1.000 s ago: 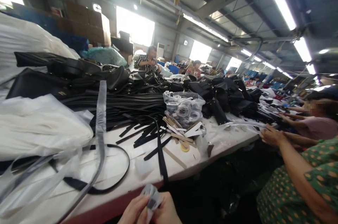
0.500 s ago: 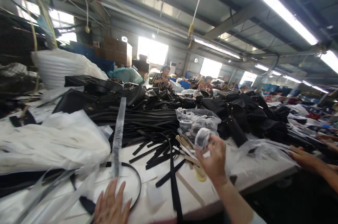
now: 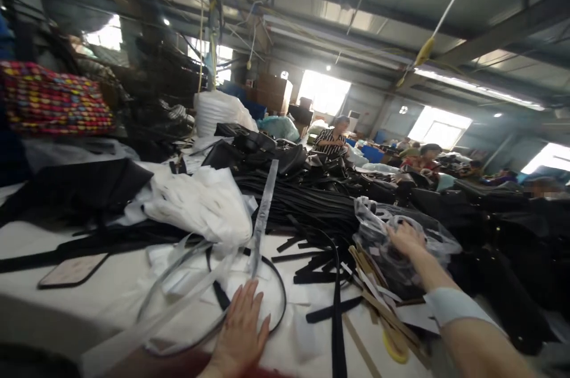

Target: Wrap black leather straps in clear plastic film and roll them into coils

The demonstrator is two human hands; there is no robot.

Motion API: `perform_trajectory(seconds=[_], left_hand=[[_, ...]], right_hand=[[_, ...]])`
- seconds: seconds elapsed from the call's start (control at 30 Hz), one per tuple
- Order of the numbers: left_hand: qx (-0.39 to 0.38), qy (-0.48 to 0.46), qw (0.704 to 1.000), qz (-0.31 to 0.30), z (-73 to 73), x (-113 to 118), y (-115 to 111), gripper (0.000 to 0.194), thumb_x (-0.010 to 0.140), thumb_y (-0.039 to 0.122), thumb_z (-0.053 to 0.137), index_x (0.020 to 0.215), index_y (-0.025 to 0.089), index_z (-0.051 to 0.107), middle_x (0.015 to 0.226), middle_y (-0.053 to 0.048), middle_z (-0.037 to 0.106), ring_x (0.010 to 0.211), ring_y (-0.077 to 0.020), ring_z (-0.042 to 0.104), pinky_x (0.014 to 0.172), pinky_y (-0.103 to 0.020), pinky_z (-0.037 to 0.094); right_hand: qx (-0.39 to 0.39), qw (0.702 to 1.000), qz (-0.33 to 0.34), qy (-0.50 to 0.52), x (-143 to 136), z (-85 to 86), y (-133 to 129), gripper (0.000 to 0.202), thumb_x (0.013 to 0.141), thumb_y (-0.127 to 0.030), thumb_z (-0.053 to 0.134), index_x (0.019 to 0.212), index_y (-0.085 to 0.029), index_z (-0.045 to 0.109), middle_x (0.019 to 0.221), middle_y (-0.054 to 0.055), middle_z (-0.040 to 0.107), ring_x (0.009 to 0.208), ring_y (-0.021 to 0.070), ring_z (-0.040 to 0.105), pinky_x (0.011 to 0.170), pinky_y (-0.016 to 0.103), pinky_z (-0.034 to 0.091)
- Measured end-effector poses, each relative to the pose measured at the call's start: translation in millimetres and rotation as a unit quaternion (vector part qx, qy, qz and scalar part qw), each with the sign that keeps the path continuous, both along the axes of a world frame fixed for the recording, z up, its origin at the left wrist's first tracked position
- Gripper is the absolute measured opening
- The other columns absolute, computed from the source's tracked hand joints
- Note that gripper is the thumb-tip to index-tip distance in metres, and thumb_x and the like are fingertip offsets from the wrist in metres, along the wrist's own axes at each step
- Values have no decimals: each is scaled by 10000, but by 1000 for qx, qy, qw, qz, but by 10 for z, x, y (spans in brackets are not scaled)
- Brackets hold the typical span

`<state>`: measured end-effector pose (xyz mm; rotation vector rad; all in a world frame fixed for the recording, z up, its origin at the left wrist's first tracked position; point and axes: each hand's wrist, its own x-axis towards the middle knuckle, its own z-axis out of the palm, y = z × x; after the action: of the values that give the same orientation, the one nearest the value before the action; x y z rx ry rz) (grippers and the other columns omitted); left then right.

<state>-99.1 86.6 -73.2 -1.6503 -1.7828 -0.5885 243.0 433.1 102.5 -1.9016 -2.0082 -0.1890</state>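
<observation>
My left hand (image 3: 243, 321) lies flat on the white table, fingers spread, its fingertips at the lower end of a clear plastic-wrapped strip (image 3: 263, 218). A black strap (image 3: 283, 289) curves in a loop around that spot. Over at the right, my right hand (image 3: 407, 240) reaches onto a clear plastic bag (image 3: 436, 235) of wrapped rolls; its fingers point down into the bag, and what they touch is hard to make out. Short black strips (image 3: 318, 265) and tan strips (image 3: 378, 295) lie between the hands.
White pouches (image 3: 200, 203) and a phone-like flat object (image 3: 72, 270) lie at left. Black straps (image 3: 307, 203) and black bags (image 3: 494, 235) pile up behind and at right. Yellow-handled scissors (image 3: 395, 348) sit near the front. A person in stripes (image 3: 330, 139) works farther back.
The view has swung left. My right hand has moved from above the table, where it held a clear roll, onto the plastic bag. My left hand stays flat by the wrapped strip.
</observation>
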Motion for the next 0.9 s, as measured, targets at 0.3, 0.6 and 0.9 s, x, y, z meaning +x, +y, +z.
perform_trajectory(seconds=[0.3, 0.6, 0.9], left_hand=[[-89, -181, 978, -48, 184, 119, -55, 393, 867, 284, 489, 1172, 69, 613, 1350, -224, 559, 1314, -333, 463, 1127, -505, 312], [-67, -249, 966, 27, 385, -52, -140, 464, 865, 329, 503, 1254, 77, 508, 1295, -230, 571, 1254, -345, 496, 1079, -520, 349], [-101, -182, 978, 28, 718, -683, 193, 456, 832, 330, 527, 1204, 71, 571, 1262, -225, 602, 1203, -350, 525, 1070, -495, 343]], right_hand=[[17, 933, 332, 142, -924, -875, -2376, 301, 898, -354, 493, 1036, -163, 680, 1315, 163, 542, 1255, 291, 477, 1063, 481, 388], [-124, 904, 326, 248, -1059, -1273, -3674, 180, 845, -271, 573, 926, -259, 734, 1246, 113, 619, 1197, 306, 564, 1025, 486, 460], [-42, 921, 334, 196, -892, -1389, -3572, 188, 851, -315, 554, 881, -288, 738, 1136, 100, 678, 1066, 292, 652, 900, 433, 563]])
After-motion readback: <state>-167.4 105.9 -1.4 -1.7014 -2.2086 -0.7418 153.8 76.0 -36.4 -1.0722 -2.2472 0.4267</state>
